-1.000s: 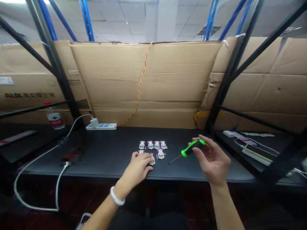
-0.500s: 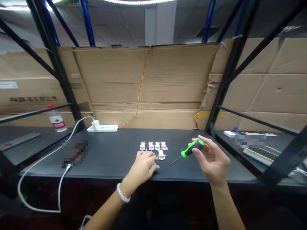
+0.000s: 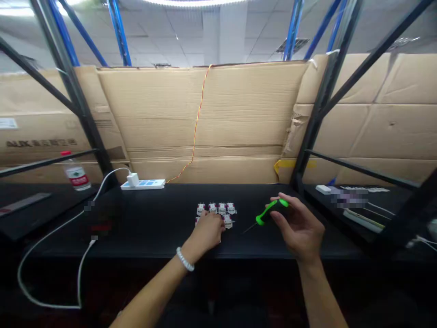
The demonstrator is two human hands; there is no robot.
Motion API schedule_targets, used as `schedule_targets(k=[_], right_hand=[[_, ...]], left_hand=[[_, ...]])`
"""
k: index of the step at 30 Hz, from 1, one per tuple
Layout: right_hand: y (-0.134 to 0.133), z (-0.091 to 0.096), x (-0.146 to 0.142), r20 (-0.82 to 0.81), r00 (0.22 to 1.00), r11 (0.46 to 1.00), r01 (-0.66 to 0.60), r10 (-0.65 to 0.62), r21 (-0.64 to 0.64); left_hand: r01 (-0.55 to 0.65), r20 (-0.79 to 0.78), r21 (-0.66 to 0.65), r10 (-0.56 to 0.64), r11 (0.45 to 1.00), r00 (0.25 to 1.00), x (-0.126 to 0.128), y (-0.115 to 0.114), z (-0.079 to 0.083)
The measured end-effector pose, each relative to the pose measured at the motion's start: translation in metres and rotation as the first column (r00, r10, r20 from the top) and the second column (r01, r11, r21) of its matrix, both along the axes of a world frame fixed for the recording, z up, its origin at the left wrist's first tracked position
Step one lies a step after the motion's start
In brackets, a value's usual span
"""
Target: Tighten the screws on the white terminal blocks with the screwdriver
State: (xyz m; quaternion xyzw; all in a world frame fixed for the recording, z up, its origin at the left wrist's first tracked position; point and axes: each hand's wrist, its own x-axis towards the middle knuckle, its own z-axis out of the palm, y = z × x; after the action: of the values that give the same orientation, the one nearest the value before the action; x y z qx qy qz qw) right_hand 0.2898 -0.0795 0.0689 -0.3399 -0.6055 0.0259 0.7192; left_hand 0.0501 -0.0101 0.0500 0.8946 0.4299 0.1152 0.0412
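Observation:
My right hand grips a screwdriver by its green and black handle, its thin shaft pointing down and left above the desk. My left hand, with a pale bead bracelet at the wrist, is lowered over a cluster of small white parts with purplish sides. Its fingers are curled together, and whatever lies under them is hidden. A back row shows a white part, with several alike beside it to the right. In the front row, another white part lies by my left fingertips; one more peeks out left of the hand.
The black desk has a white power strip with a charger at its back left. A white cable loops over the left front edge. A water bottle stands left, beyond a rack post. Cardboard walls the back.
My left hand has turned and drawn its fingers in over the front row; the white part glimpsed in it before is now hidden. My right hand keeps the screwdriver almost still. The view has brightened.

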Motion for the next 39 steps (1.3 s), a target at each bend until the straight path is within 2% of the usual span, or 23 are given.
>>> schedule_targets(k=[10, 19, 22, 30, 39], right_hand=[[0.002, -0.005, 0.003, 0.027, 0.999, 0.999, 0.037, -0.036, -0.034], [0.001, -0.001, 0.000, 0.044, 0.999, 1.000, 0.011, -0.009, -0.026], [0.000, 0.000, -0.001, 0.045, 0.999, 1.000, -0.003, 0.004, -0.018], [0.001, -0.001, 0.002, 0.058, 0.998, 1.000, 0.002, -0.001, -0.014], [0.000, 0.000, 0.002, 0.061, 0.998, 1.000, 0.009, -0.007, -0.028]], left_hand=[[0.041, -0.010, -0.061, -0.042, 0.997, 0.999, 0.000, 0.012, -0.004], [-0.076, -0.169, 0.011, 0.077, 0.997, 0.983, 0.018, 0.011, 0.011], [-0.080, -0.189, 0.010, 0.080, 0.997, 0.979, 0.023, 0.011, 0.011], [-0.054, -0.188, 0.012, 0.056, 0.998, 0.981, 0.025, 0.009, 0.004], [-0.035, -0.160, 0.017, 0.037, 0.999, 0.986, 0.019, 0.011, 0.014]])
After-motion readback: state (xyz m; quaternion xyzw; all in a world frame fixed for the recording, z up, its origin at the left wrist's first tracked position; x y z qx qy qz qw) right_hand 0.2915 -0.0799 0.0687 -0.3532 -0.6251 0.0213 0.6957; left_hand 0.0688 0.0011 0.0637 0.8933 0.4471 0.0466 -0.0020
